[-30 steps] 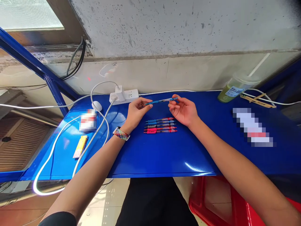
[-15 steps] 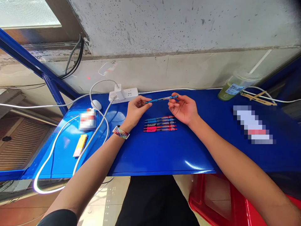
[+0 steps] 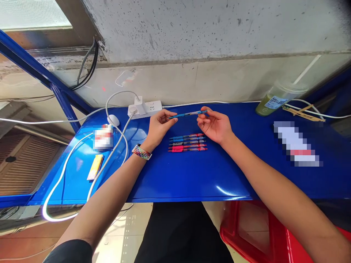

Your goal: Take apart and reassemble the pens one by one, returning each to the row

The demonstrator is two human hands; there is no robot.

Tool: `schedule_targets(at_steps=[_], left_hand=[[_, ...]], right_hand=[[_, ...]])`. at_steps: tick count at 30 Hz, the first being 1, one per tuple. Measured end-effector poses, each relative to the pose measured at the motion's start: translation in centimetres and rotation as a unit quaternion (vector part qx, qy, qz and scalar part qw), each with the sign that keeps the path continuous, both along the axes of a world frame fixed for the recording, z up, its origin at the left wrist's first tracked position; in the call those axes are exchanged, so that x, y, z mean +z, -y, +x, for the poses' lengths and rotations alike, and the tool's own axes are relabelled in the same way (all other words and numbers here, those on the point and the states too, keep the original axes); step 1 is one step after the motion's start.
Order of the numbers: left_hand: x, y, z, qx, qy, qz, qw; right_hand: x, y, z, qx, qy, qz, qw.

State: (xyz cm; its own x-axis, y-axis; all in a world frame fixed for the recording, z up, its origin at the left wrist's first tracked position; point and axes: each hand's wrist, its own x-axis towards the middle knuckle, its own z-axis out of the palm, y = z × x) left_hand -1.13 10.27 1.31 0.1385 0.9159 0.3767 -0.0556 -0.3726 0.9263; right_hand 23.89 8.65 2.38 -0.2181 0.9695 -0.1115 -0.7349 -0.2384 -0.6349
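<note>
Both hands hold one blue pen [image 3: 186, 114] level above the blue table [image 3: 192, 175]. My left hand [image 3: 159, 128], with a beaded band on its wrist, pinches the pen's left end. The right end sits between the fingertips of my right hand [image 3: 215, 126]. Just below the hands, several pens [image 3: 188, 142] in blue, black and red lie side by side in a neat row on the table.
A white power strip [image 3: 145, 108] with a plug and white cables lies at the back. A white mouse [image 3: 113, 119], a blurred box [image 3: 103, 137] and a yellow lighter [image 3: 95, 167] are at the left. A green drink cup [image 3: 274, 100] lies at the right, a red stool [image 3: 246, 233] below.
The hands and the pen have barely moved; the view has only shifted slightly.
</note>
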Motion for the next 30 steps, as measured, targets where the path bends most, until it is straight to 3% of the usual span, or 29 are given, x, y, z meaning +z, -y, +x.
schedule_targets(at_steps=[7, 11, 15, 20, 24, 30], left_hand=[[0.0, -0.1, -0.1, 0.004, -0.017, 0.000, 1.000], [0.1, -0.1, -0.2, 0.010, -0.015, -0.015, 1.000], [0.2, 0.0, -0.3, -0.012, -0.032, -0.017, 0.999], [0.2, 0.2, -0.3, -0.059, -0.083, -0.032, 0.994], [0.1, 0.2, -0.5, -0.062, -0.151, -0.017, 0.986], [0.0, 0.0, -1.0, -0.042, -0.266, 0.026, 0.963]], right_hand=[[0.3, 0.3, 0.0, 0.000, 0.040, 0.023, 0.999], [0.3, 0.4, -0.2, -0.031, 0.167, 0.090, 0.981], [-0.2, 0.4, 0.0, -0.102, 0.329, 0.178, 0.922], [0.1, 0.5, 1.3, -0.073, 0.417, 0.252, 0.870], [0.7, 0.6, 2.4, -0.066, 0.477, 0.280, 0.830], [-0.3, -0.1, 3.5, -0.042, 0.632, 0.349, 0.691]])
